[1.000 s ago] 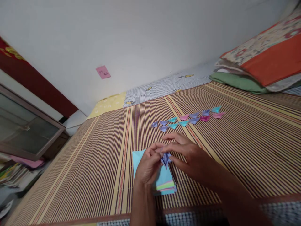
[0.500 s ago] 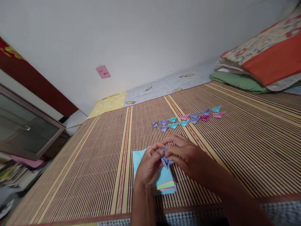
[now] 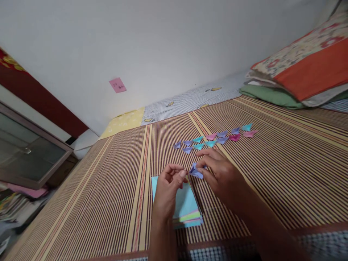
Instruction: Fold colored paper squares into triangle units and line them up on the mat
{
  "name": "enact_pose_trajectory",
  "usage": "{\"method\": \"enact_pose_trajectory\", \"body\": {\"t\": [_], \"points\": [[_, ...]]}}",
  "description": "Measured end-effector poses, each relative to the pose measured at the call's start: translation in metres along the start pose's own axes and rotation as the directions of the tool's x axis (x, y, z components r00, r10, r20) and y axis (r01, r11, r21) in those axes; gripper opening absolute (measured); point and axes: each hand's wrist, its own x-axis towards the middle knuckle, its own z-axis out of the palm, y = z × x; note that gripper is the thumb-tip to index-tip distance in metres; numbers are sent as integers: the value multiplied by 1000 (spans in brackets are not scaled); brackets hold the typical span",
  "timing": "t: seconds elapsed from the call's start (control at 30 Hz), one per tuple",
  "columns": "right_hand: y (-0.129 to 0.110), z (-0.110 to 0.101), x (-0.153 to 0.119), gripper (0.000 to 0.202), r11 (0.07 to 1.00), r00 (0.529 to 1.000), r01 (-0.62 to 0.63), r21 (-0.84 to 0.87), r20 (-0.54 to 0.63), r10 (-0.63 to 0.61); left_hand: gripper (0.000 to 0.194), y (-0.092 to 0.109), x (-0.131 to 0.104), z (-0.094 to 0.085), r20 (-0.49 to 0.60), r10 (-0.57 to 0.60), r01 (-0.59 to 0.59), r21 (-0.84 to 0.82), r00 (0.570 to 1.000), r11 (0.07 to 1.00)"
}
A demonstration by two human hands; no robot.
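Observation:
A small purple folded paper boat (image 3: 196, 172) is held up over the mat, just off the right edge of the paper stack. The fingers and thumb of my right hand (image 3: 220, 170) pinch its right side. At the boat's left tip, the thumb and index finger of my left hand (image 3: 170, 185) are pressed together; they cover the very end of it. Below my left hand lies a stack of square paper (image 3: 187, 203), light blue on top, with yellow-green, pink and purple edges fanned at the near side.
Beyond my hands, several small paper boats (image 3: 211, 143) in purple, turquoise and pink stand in two rows on the striped mat (image 3: 119, 188). Folded bedding (image 3: 304, 72) is piled at the far right. A glass-fronted cabinet (image 3: 29, 148) stands at left; a pink note (image 3: 117, 85) is on the wall.
My hands have drawn apart; the right moved slightly right and forward. The purple paper boat, earlier mostly covered by fingers, now shows more openly between them. The view shifted slightly.

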Motion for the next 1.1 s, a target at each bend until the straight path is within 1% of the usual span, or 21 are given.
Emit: {"method": "enact_pose_trajectory", "body": {"t": [0.07,0.27,0.4,0.53,0.63,0.7,0.77,0.87,0.93,1.0,1.1], "points": [[1,3,0,21,1000,1000,3,-21,-27,-4,30,2,-2,4,-71,62,-57,69,996,996],[-5,13,-2,18,999,999,5,-44,-38,-7,21,-1,-7,19,-112,128,-94,271,985,958],[-10,14,-1,19,999,1000,22,-35,4,-22,17,-6,-6,22,-170,170,-108,322,971,941],[-11,15,-1,19,999,998,33,-32,49,-32,16,-6,-7,22,-214,212,-123,365,953,923],[-10,17,-1,19,999,997,45,-24,59,-43,15,-7,-8,21,-221,265,-138,465,939,875],[-9,16,-1,15,999,997,35,8,68,-35,15,-8,-9,20,-210,309,-153,542,927,827],[-7,11,0,9,998,999,19,65,38,-22,15,-9,-8,19,-195,360,-171,617,912,768],[0,0,1,13,994,995,-20,108,-92,30,16,-9,-7,17,-177,442,-194,714,879,672],[6,-7,2,10,990,985,-86,109,-143,101,17,-9,-8,18,-163,496,-212,759,853,616],[8,-11,1,8,973,975,-186,135,-100,200,17,-9,-8,20,-150,534,-226,787,832,574],[6,-10,1,8,934,953,-295,199,-9,303,17,-10,-8,22,-138,547,-229,804,825,548]]}}
